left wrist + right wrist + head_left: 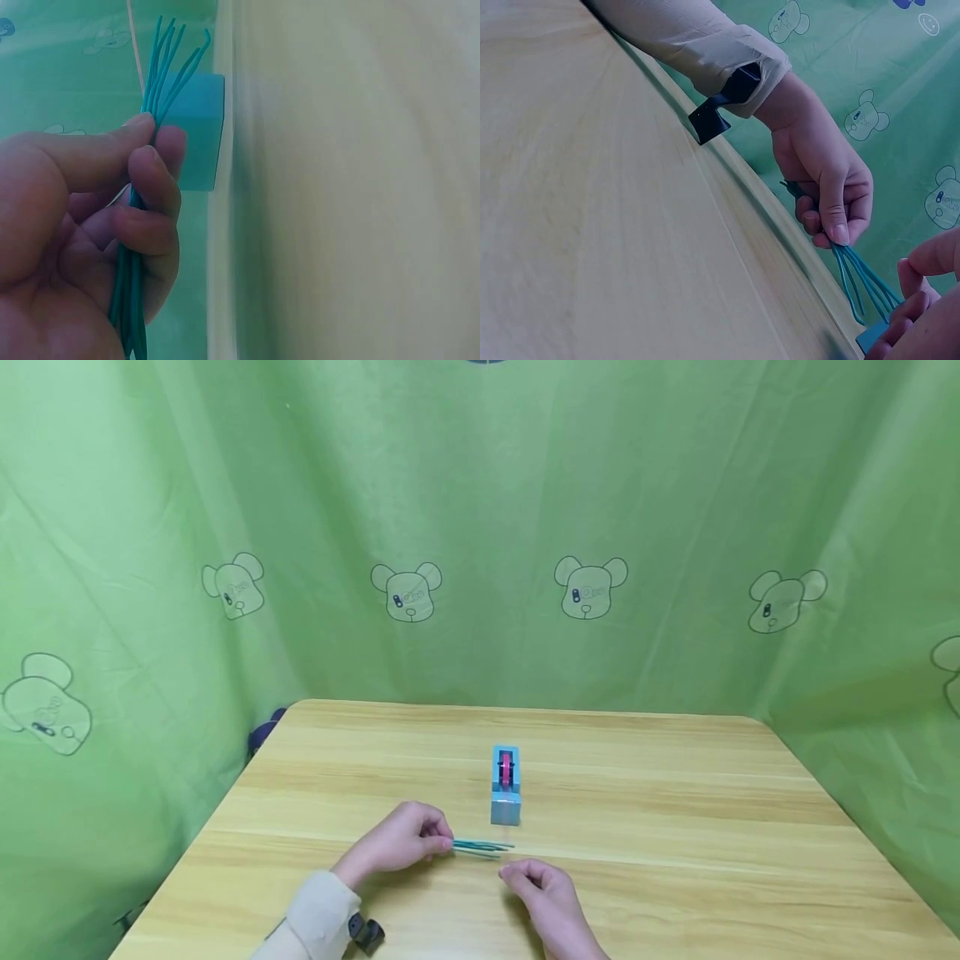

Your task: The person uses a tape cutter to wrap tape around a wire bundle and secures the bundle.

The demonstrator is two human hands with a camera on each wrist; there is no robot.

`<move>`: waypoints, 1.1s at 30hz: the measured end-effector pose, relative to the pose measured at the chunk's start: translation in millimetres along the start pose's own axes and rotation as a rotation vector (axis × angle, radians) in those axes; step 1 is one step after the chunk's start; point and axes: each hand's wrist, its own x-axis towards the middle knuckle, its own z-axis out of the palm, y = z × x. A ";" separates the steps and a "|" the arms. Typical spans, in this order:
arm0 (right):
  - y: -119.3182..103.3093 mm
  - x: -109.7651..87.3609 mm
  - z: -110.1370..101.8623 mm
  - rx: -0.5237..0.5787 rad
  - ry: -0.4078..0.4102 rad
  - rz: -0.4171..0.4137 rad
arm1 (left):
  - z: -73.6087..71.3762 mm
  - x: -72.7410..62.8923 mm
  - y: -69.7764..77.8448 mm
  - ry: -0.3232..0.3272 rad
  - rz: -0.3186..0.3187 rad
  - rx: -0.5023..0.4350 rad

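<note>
My left hand (407, 837) pinches a bundle of thin green wires (133, 270) between thumb and fingers. Their loose ends fan out to the right, one of them bent at the tip in the left wrist view. A blue tape dispenser (506, 811) with a pink roll core (506, 770) stands just beyond the wires. From its front a narrow strip of clear tape (136, 45) runs toward me, past the wire ends. My right hand (546, 896) pinches the strip's near end between thumb and forefinger, low and right of the wires.
A wooden table (712, 835) lies under both hands. Green curtains (495, 485) printed with bear heads enclose its far side and flanks. A black wrist mount (367, 933) sits at the left cuff. Something dark purple (262, 735) shows beyond the table's left edge.
</note>
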 end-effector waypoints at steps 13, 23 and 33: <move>2.0 0.8 -0.8 0.016 0.002 -0.007 | 7.9 6.8 6.6 0.011 0.001 0.003; 3.0 1.6 -1.4 0.008 -0.001 -0.004 | 14.1 10.7 11.7 0.003 0.006 -0.014; 3.2 1.1 -1.6 0.023 -0.004 -0.015 | 18.1 14.0 14.0 0.000 0.025 -0.017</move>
